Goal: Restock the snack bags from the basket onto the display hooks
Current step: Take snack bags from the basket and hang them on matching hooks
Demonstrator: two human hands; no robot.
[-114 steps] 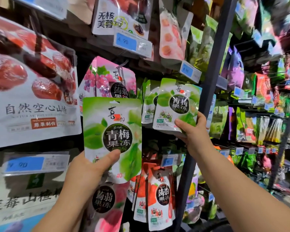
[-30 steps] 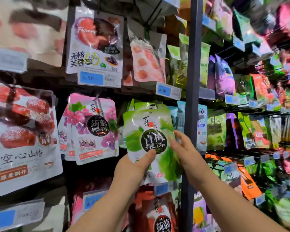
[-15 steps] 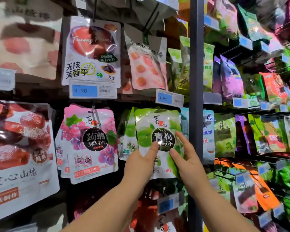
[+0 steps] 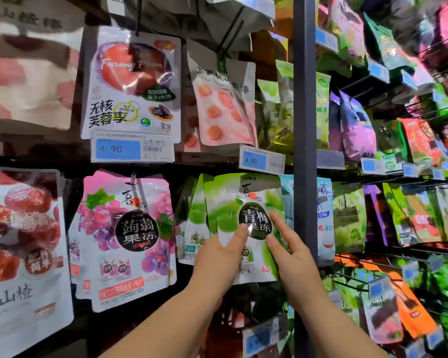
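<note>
Left hand (image 4: 215, 259) pinches the green snack bag (image 4: 228, 210) at its lower left edge (thumb on the front). Right hand (image 4: 292, 254) is flat, its straight fingertips touching the bag's face. The bag sits foremost in its green row, between the pink bags (image 4: 124, 228) and the dark post (image 4: 304, 99).

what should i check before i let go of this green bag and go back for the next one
1. green bag seated on its hook: cannot tell, its top sits just under the price tag and the hook is hidden.
2. Right row: ok, matching green bags hang directly behind it.
3. Label facing out: ok, the front print reads toward the aisle.
4. left hand free of the bag: not ok, its thumb pinches the front.
5. right hand free of the bag: ok, straight fingers only touch the bag's right side.
6. basket within reach: cannot tell, it is out of view.
</note>
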